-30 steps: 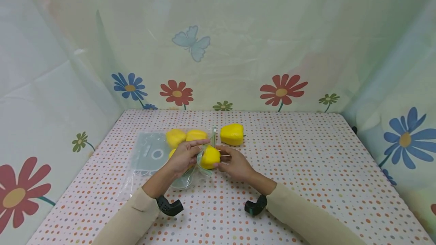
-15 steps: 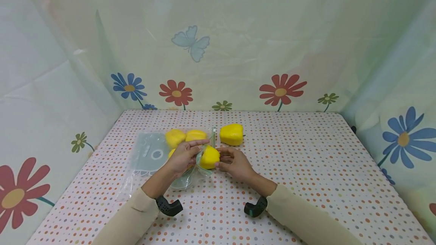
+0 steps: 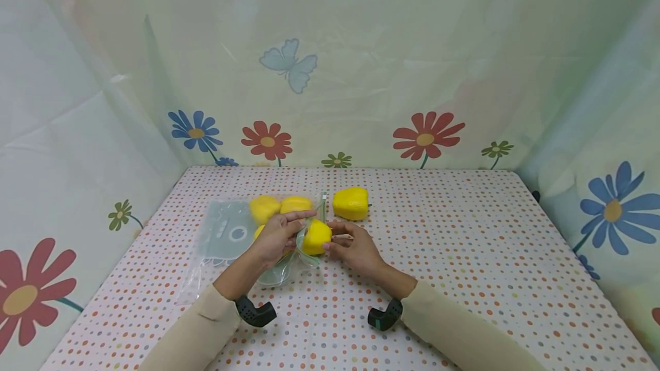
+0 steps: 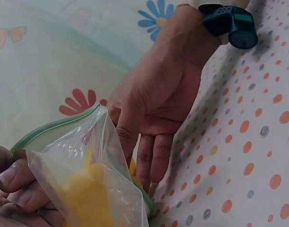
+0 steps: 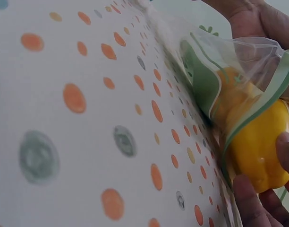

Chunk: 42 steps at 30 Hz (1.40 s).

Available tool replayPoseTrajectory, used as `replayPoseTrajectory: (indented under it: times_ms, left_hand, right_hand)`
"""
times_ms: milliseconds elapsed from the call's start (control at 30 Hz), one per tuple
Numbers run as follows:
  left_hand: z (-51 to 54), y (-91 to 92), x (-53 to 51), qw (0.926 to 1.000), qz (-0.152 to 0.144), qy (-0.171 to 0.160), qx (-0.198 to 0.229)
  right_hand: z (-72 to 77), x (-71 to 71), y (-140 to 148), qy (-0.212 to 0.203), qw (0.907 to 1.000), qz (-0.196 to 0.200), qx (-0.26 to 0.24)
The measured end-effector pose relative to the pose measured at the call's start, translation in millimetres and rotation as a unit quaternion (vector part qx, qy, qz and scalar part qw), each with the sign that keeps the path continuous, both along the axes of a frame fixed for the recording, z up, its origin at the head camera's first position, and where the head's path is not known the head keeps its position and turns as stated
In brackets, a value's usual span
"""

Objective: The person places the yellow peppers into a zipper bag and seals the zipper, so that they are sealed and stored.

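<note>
In the head view my right hand (image 3: 356,248) grips a yellow bell pepper (image 3: 316,237) between thumb and fingers. That pepper sits at the mouth of a clear zip bag (image 3: 227,231) with a green rim, partly inside it. My left hand (image 3: 275,239) holds the bag near its mouth, index finger stretched out. More yellow bell peppers (image 3: 265,209) lie within the bag, one partly hidden by the left hand. The right wrist view shows the green rim (image 5: 258,111) around the gripped pepper (image 5: 262,146), with the right thumb (image 5: 286,152) against its side.
Another yellow bell pepper (image 3: 351,204) lies on its side beyond the right hand, outside the bag. The table (image 3: 464,256) wears a dotted cloth. Flower-printed curtains (image 3: 361,73) enclose its back and sides.
The gripped pepper and the right hand have shifted very slightly left, toward the bag. The left hand and the other peppers look almost unchanged.
</note>
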<state>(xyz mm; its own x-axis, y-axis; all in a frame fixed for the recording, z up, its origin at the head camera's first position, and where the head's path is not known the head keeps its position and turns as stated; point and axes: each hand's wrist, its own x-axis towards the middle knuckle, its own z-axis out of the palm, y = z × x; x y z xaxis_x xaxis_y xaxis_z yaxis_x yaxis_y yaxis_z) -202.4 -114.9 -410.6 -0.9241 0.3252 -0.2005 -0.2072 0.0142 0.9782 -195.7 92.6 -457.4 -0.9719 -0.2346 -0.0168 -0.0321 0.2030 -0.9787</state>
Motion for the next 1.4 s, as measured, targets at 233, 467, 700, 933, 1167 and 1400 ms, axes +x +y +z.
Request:
replayPoseTrajectory:
  times_ms: [233,467,700,933,1167,1400]
  left_hand:
    - [1.1,0.3,1.0,1.0000,-0.005,0.007,-0.001]
    - [0.2,-0.3,1.0,0.9999,-0.008,0.008,-0.002]
    - [0.7,-0.7,1.1,1.0000,-0.001,0.002,-0.003]
    - [3.1,-0.3,2.5,1.0000,-0.004,0.001,-0.001]
    - [4.1,0.2,2.5,1.0000,-0.008,-0.001,-0.003]
    - [4.0,0.8,2.2,1.0000,-0.006,-0.005,0.001]
  right_hand:
    - [-0.5,0.7,-2,0.005,0.9996,0.014,-0.026]
    - [-1.5,-0.6,-4,0.016,0.9997,0.015,-0.005]
    - [-0.7,-0.9,-9,0.019,0.9993,0.031,-0.013]
    - [0.3,-1.1,-13,0.021,0.9983,0.048,-0.026]
    - [0.9,-1.1,-18,0.014,0.9984,0.047,-0.027]
    - [-0.3,-1.1,-20,0.019,0.9988,0.045,-0.011]
